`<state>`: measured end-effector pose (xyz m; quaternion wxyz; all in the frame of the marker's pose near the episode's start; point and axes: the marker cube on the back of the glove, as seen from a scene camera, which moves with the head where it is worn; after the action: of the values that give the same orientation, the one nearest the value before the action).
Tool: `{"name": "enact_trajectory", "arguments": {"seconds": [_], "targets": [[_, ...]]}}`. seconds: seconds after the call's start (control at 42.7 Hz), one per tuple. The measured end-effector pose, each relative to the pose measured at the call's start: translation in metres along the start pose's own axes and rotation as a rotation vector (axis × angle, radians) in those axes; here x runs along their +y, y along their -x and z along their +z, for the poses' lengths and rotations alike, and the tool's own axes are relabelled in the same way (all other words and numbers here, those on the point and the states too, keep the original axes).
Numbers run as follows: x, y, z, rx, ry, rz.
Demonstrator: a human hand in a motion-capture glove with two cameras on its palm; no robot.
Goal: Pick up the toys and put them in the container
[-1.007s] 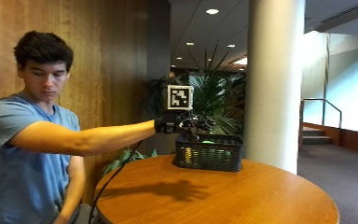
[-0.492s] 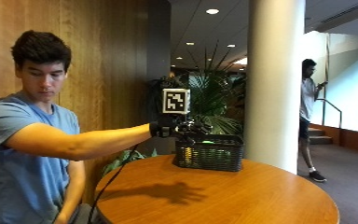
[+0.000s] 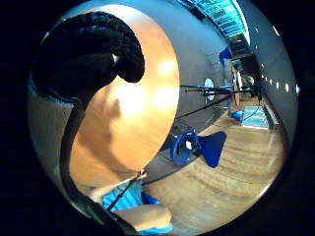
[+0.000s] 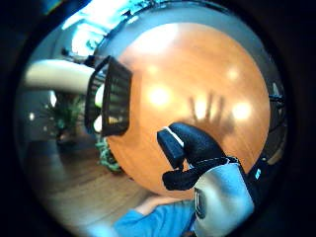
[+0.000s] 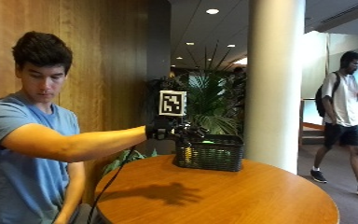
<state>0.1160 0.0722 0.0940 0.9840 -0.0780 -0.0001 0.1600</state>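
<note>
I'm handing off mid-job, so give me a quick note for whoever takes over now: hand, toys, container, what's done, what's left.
Right hand: raised above the table beside the basket, fingers spread, holding nothing.
Basket: stands near the table's edge; something green shows inside, probably a toy.
Done: no toys show on the tabletop.
Left: probably nothing; confirm none lies out of view.

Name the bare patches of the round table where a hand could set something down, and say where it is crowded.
The table lies bare from the basket to the near rim and out to its far side. It is crowded only at the back edge: there the basket stands, with the gloved right hand beside its rim.
</note>
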Motion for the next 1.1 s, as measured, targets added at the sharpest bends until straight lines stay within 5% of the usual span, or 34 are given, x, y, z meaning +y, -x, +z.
{"name": "enact_trajectory", "arguments": {"seconds": [0.141, 0.351, 0.469, 0.703, 0.867, 1.101], "targets": [[0.008, -0.007, 0.001, 0.076, -0.010, -0.170], [0.006, -0.004, -0.003, 0.000, -0.011, -0.052], [0.012, -0.006, -0.002, -0.003, -0.004, -0.160], [0.009, -0.005, 0.002, -0.020, 0.006, -0.043], [0.012, -0.012, 0.006, 0.050, 0.006, -0.142], [0.011, -0.003, 0.005, -0.036, 0.004, -0.067]]}}
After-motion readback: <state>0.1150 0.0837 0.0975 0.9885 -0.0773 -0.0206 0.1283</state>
